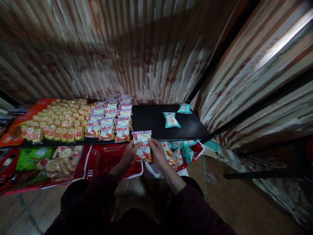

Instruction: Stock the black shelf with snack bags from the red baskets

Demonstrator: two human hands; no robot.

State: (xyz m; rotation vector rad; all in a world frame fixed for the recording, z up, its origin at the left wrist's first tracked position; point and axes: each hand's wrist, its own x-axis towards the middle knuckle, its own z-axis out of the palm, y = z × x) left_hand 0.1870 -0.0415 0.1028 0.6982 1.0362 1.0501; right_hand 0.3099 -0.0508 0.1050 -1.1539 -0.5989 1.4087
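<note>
Between both hands a white and orange snack bag (142,150) with a striped top edge is held upright, just in front of the black shelf (149,117). My left hand (130,152) grips its left side and my right hand (157,152) its right side, thumbs on the front. Matching snack bags (107,128) stand in rows on the shelf, left of the held one. Farther right on the shelf lie two teal packets, a nearer packet (171,120) and a farther packet (184,108).
Many small yellow wrapped cakes (58,122) fill the shelf's left part. Below it are a red basket (102,161), another with round packaged snacks (63,163), and one with snack bags and teal packets (187,154). Dark metal bars (259,101) and a pleated curtain (146,49) border the shelf.
</note>
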